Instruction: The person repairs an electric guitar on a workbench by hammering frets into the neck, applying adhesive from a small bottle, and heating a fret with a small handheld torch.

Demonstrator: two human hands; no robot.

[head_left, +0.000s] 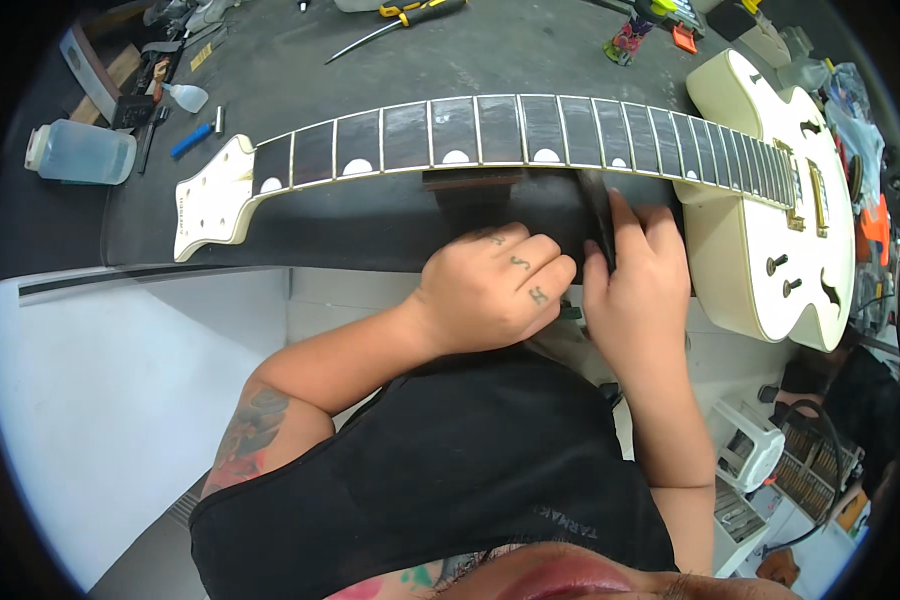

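Across a dark bench (270,72), in the head view, a cream guitar (530,135) is laid lengthwise, with its headstock (213,195) pointed left and its body (735,265) placed at the right. The neck is stretched between them, its dark fretboard crossed by pale frets and marked along the near edge with white half-round inlays. Beneath the middle of the neck, a dark block (473,200) is set. Near the bench's front edge, the left hand (498,285) is held with its back turned up; its fingers are curled under and pressed together, and whether anything is gripped inside cannot be told. Just beside it, the right hand (642,255) is held below the neck, close to the body; a thin dark strip (600,205), partly blurred, is pinched between its thumb and fingers, its upper end brought close to the neck's near edge. Whether the neck is touched by it cannot be told. Beyond the headstock, a bottle (82,152) of bluish liquid and a blue marker (190,141) are seen. At the far side, a yellow-and-black-handled tool (400,28) is laid down.
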